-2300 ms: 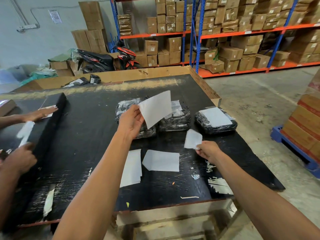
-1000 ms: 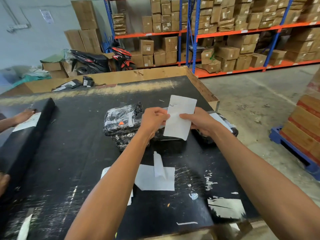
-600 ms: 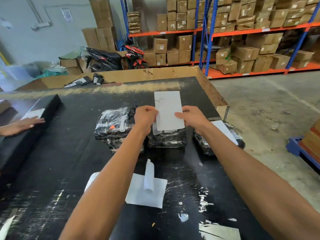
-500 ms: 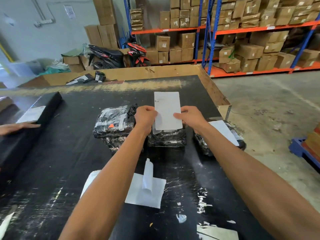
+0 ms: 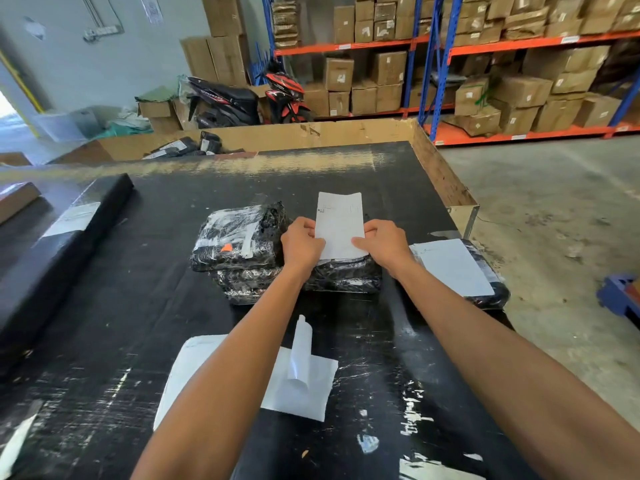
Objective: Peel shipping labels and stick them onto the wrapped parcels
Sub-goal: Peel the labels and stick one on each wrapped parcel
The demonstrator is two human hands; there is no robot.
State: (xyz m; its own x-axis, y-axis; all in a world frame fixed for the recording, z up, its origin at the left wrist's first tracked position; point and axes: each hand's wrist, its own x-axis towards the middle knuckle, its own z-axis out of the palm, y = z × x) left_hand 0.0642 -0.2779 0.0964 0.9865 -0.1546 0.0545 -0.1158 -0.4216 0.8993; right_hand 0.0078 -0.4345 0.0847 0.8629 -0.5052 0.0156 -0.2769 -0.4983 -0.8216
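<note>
A white shipping label (image 5: pixel 340 223) stands upright over the middle black-wrapped parcel (image 5: pixel 346 275). My left hand (image 5: pixel 300 244) pinches its left edge and my right hand (image 5: pixel 382 244) pinches its right edge. Left of them, a wrapped parcel (image 5: pixel 239 237) lies on top of another one. To the right lies a third parcel (image 5: pixel 485 292) with a white label (image 5: pixel 452 266) stuck on its top. Nearer to me, peeled backing sheets (image 5: pixel 301 386) lie on the black table (image 5: pixel 138 323), one strip curling upward.
A long black-wrapped roll (image 5: pixel 59 244) with a label lies on the table's left side. A cardboard wall (image 5: pixel 346 135) borders the far edge. Shelving racks (image 5: pixel 485 64) full of cartons and a parked scooter (image 5: pixel 249 95) stand behind. A blue pallet (image 5: pixel 620 296) sits at right.
My right hand dropped a small backing strip and joined my left on the label. Both hands brought the label upright over the middle parcel. The other person's hands at left have left the view.
</note>
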